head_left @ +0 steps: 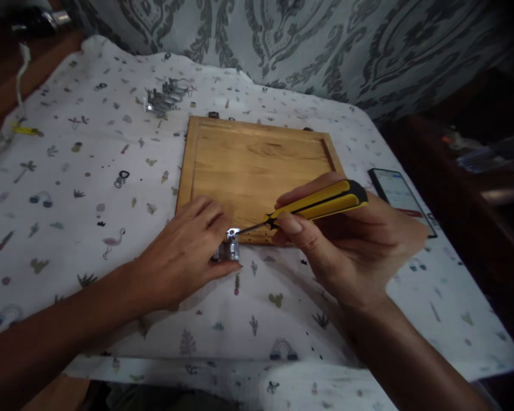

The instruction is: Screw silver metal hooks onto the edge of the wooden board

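Note:
My left hand is closed on a small shiny metal hinge at the near edge of a framed wooden panel. Its thumb lies along the near side of the hinge, and part of the metal is hidden under the fingers. In my right hand is a yellow and black screwdriver, gripped by the handle and slanting down to the left. The screwdriver's tip meets the hinge near a screw. The panel lies flat on the table.
Several metal hinges sit in a cluster behind the panel to the left. A phone with a lit screen lies to the right. A white patterned cloth covers the table. A yellow object rests at far left, and a patterned curtain hangs behind.

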{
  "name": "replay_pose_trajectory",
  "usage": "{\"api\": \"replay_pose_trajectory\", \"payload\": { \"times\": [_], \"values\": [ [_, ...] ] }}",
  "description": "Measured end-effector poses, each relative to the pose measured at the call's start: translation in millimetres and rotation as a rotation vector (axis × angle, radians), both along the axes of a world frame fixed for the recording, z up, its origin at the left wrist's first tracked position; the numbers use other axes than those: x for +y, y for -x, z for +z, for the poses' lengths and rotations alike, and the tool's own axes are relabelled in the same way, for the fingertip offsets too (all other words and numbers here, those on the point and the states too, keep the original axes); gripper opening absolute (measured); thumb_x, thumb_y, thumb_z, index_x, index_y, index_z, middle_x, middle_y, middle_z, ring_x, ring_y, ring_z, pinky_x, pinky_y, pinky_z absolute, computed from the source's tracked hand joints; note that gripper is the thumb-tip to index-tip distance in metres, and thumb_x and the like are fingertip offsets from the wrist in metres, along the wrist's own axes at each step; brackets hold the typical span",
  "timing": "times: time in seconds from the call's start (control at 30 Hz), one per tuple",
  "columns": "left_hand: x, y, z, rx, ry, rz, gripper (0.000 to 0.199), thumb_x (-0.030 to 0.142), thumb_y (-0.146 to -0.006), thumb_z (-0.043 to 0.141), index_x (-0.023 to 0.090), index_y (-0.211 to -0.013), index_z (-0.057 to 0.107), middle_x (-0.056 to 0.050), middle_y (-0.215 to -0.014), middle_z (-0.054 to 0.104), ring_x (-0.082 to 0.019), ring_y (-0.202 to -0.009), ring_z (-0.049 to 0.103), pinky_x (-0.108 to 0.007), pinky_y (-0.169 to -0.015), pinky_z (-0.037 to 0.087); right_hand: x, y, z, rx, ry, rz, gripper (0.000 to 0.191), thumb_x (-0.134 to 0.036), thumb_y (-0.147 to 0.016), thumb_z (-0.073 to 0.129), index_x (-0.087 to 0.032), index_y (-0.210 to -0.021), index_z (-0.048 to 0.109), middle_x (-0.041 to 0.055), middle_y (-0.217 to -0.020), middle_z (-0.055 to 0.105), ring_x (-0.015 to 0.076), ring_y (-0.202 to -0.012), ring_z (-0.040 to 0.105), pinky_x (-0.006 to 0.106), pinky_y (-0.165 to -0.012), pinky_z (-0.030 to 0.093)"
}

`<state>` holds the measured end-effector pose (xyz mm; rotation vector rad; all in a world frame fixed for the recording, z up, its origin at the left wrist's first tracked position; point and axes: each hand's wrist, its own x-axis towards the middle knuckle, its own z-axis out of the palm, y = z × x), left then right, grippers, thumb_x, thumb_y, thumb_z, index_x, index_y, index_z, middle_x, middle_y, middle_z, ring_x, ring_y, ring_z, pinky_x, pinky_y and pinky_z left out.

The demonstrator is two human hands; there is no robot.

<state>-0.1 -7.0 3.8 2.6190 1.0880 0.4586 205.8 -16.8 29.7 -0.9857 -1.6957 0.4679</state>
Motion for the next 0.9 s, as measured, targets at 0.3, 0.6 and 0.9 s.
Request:
{"api": "replay_pose_trajectory", "payload": {
  "times": [0.3, 0.6, 0.9],
  "values": [
    [-0.8, -0.3, -4.0, -0.009, -0.011, 0.021, 0.030, 0.037, -0.086, 0.081, 0.016, -0.092, 0.061, -0.008, -0.100, 0.062, -0.030, -0.104, 0.057, -0.043, -0.087, 0.052, 0.8, 0.9, 0.0, -0.010, -0.034, 0.023, 0.011, -0.026, -0.086, 0.081, -0.026, -0.079, 0.073, 0.0001, -0.083, 0.075, 0.0161, -0.065, 0.067, 0.033, -0.058, 0.058],
    [0.5, 0.3, -0.9, -0.006, -0.008, 0.002, 0.030, 0.038, -0.086, 0.080, 0.015, -0.094, 0.062, -0.009, -0.100, 0.064, -0.029, -0.101, 0.057, -0.043, -0.084, 0.053, 5.6, 0.9, 2.1, -0.075, -0.079, 0.079, 0.013, -0.027, -0.084, 0.084, -0.026, -0.083, 0.071, -0.0010, -0.077, 0.072, 0.0164, -0.063, 0.065, 0.032, -0.056, 0.055],
    [0.2, 0.1, -1.9, -0.010, -0.008, 0.009, 0.030, 0.038, -0.087, 0.080, 0.015, -0.097, 0.064, -0.008, -0.100, 0.064, -0.028, -0.100, 0.057, -0.043, -0.085, 0.053, 3.5, 0.8, 6.3, -0.012, 0.113, 0.134, 0.019, -0.031, -0.079, 0.088, -0.025, -0.088, 0.072, -0.0019, -0.081, 0.073, 0.0163, -0.068, 0.071, 0.029, -0.058, 0.060]
  ]
}}
